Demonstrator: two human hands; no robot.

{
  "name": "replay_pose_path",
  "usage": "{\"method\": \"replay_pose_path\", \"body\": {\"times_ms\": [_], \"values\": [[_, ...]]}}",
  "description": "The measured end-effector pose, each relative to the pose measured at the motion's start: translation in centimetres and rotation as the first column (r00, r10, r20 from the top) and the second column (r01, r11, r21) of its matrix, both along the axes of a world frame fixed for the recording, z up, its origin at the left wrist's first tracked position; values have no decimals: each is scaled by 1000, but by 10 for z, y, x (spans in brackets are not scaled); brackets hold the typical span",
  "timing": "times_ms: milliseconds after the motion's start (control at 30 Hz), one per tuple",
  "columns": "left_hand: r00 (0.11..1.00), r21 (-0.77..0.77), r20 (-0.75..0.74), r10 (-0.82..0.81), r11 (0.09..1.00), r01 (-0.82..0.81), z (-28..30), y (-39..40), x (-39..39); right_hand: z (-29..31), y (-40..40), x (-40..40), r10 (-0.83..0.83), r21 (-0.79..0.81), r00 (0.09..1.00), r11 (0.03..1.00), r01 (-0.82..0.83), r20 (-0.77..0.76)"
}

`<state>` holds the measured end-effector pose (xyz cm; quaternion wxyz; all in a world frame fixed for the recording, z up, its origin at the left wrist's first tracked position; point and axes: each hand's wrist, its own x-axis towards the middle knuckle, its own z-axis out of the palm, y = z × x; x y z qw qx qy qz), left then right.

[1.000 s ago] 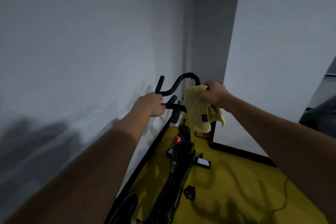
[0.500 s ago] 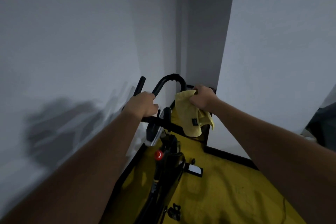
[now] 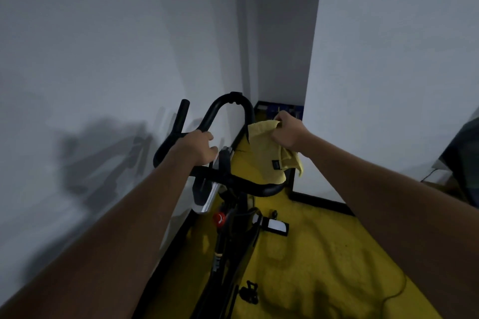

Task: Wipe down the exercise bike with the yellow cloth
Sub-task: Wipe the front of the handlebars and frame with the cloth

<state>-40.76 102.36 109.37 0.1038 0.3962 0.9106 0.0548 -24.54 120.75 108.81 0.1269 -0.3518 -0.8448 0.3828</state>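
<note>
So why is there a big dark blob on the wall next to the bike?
Head view: it is a shadow, cast on the left wall by the handlebars and the left hand holding them. The room is dim, the picture slightly soft, and the wide lens makes the walls lean.

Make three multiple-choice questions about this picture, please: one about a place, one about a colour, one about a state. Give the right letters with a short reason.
1. Where does the cloth hang?
A. over the right end of the handlebar
B. on the floor
C. over the pedal

2. What colour is the knob on the bike frame?
A. blue
B. red
C. white

3. What does the left hand do?
A. hangs free
B. grips the handlebar
C. holds the cloth

Key:
1 A: the yellow cloth, held by the right hand, drapes over the right end of the handlebar.
2 B: the knob is red.
3 B: the left hand curls round the handlebar.
</note>
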Motion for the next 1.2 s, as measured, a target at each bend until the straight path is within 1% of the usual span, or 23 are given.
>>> {"method": "replay_pose_path", "body": {"times_ms": [167, 333, 567, 733, 867, 933, 1033, 1133, 1200], "values": [[998, -30, 15, -61, 998, 61, -18, 28, -1, -13, 17, -6, 11, -12, 1000, 1000, -11, -2], [996, -7, 27, -89, 996, 89, -25, 71, -24, -21, 48, -36, 45, -27, 997, 999, -47, -67], [999, 11, -43, 7, 1000, -7, -25, 134, -83, -16, 115, -109, 146, -30, 966, 987, -156, -213], [993, 15, -82, 89, 996, -88, -20, 169, -124, -7, 155, -157, 224, -39, 938, 969, -242, -266], [987, 62, -99, 125, 991, -119, -13, 189, -140, -6, 170, -187, 268, -52, 931, 956, -289, -247], [989, 86, -87, 122, 990, -114, -12, 196, -147, -8, 173, -196, 268, -23, 935, 959, -281, -230], [992, 100, -62, 110, 990, -103, -14, 206, -162, -18, 176, -211, 221, -25, 943, 972, -234, -247], [995, 113, -56, 87, 990, -80, -18, 212, -168, -30, 175, -212, 140, -39, 963, 987, -153, -232], [997, 118, -48, 65, 991, -58, -22, 218, -176, -39, 170, -212, 58, 12, 982, 998, -57, -181]]}}
